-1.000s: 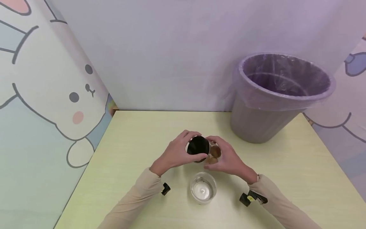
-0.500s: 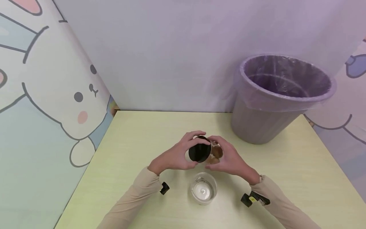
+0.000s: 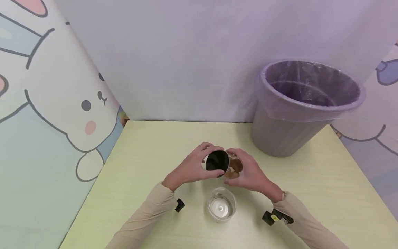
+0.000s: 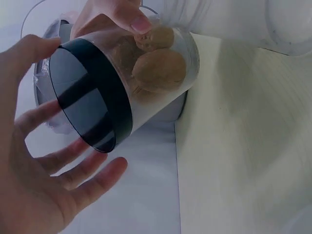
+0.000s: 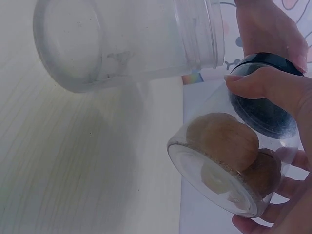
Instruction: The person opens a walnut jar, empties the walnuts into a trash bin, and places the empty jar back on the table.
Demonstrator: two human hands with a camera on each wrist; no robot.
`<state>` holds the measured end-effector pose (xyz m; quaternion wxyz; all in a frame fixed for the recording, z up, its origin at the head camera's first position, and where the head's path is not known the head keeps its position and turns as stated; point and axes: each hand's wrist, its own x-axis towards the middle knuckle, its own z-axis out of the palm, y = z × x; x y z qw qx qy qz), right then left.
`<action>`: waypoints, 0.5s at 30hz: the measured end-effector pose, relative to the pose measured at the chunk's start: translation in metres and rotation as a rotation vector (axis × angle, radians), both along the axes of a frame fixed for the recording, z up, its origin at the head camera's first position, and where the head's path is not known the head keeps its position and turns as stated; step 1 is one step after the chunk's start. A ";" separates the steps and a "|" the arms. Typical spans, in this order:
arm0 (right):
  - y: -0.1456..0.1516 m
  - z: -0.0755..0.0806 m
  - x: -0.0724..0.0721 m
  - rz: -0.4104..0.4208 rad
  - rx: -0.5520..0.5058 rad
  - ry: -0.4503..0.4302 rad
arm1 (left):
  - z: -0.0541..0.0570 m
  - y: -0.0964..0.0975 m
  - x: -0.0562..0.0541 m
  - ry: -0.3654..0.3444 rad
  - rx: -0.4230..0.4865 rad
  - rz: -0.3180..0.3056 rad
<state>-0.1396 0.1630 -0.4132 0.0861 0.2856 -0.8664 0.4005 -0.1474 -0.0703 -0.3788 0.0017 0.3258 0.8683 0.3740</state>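
Observation:
A clear jar (image 5: 222, 105) with a black lid (image 3: 217, 163) lies tilted between both hands above the table. Several walnuts (image 4: 160, 71) show through its wall. My left hand (image 3: 194, 166) holds the lid, with the thumb on its near edge and the fingers along the far side. My right hand (image 3: 251, 173) grips the jar's body from the right. Just in front of the hands, a second clear jar (image 3: 221, 207) stands upright without a lid; no contents are visible in it.
A grey bin (image 3: 276, 131) with a clear plastic liner stands at the table's back right. A pale wall (image 3: 186, 69) rises behind the table (image 3: 149, 145). Panels with cartoon drawings (image 3: 62, 86) flank both sides.
My left hand's fingers reached across the lid's face half a second ago; now the thumb lies over its lower edge again. The right hand keeps its hold, and the lid remains on the jar.

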 end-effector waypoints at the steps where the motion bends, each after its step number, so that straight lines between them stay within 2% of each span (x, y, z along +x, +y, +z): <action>1: 0.000 0.000 0.000 -0.004 0.002 0.001 | 0.000 0.000 0.001 -0.011 -0.006 0.032; 3: 0.000 0.001 0.000 -0.005 0.005 0.001 | 0.000 0.001 0.001 -0.016 -0.012 0.066; 5: 0.000 0.001 -0.001 -0.004 0.002 0.002 | 0.001 0.001 0.001 -0.018 -0.001 0.062; 10: 0.001 0.000 -0.001 -0.007 -0.003 0.018 | 0.003 -0.001 -0.002 -0.007 0.054 -0.067; 15: 0.001 -0.001 -0.001 0.007 -0.005 0.018 | 0.005 -0.004 -0.001 -0.012 0.037 -0.158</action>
